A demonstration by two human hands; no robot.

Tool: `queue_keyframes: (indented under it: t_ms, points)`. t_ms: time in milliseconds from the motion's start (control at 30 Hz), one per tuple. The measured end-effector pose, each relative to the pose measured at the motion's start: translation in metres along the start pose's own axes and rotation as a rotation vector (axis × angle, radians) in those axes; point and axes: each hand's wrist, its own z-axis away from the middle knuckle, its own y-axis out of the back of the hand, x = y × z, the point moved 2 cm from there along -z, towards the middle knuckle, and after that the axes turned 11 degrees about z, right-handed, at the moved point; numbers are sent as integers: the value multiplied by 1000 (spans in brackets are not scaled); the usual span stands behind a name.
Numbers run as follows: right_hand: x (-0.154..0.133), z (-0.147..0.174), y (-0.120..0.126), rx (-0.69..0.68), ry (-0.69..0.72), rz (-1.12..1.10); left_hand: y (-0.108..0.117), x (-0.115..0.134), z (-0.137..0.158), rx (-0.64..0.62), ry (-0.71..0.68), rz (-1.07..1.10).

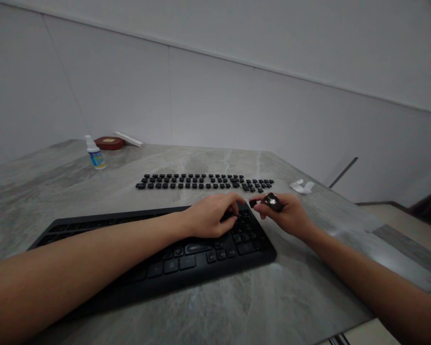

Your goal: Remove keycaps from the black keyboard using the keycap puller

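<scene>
From the head view: looking forward and down over a grey marbled table (301, 292), facing a pale panelled wall (219, 96) behind. Working over a black keyboard (187, 262) lying slantwise on the near part of the table. Stretching the left forearm (93, 261) across, hiding a good part of the keys from sight. Bending the left hand (211, 215) down over the keyboard's right end, curling the fingers inward and bringing the thumb tip close beneath. Not being able to tell of anything pinched there, because of the curled fingertips.

Holding the right hand (283, 211) just beside the keyboard's far right corner, near the left hand yet apart from it. Closing the thumb and forefinger at the tips on a small black piece (252, 203). Showing also, against the same fingers, a dark brown object (273, 201) with a pale cross-shaped mark; not being able to tell whether gripped or worn.

Beyond the keyboard, seeing loose black keycaps (194, 180) lying in three long rows, with a smaller group (250, 185) following at the right end. Farther right, noticing a crumpled white scrap (301, 187). At back left, seeing a white bottle (97, 158) with a blue label standing upright near a reddish case (109, 143) and a slim white bar (129, 139).
</scene>
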Motion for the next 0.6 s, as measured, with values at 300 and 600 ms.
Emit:
queue_keyframes:
  t_ms: [300, 600]
  points:
    - [45, -14, 25, 154, -597, -155, -2, -2, 0, -8, -28, -34]
    - [103, -16, 37, 134, -847, -23, -1, 0, 0, -15, -36, -57]
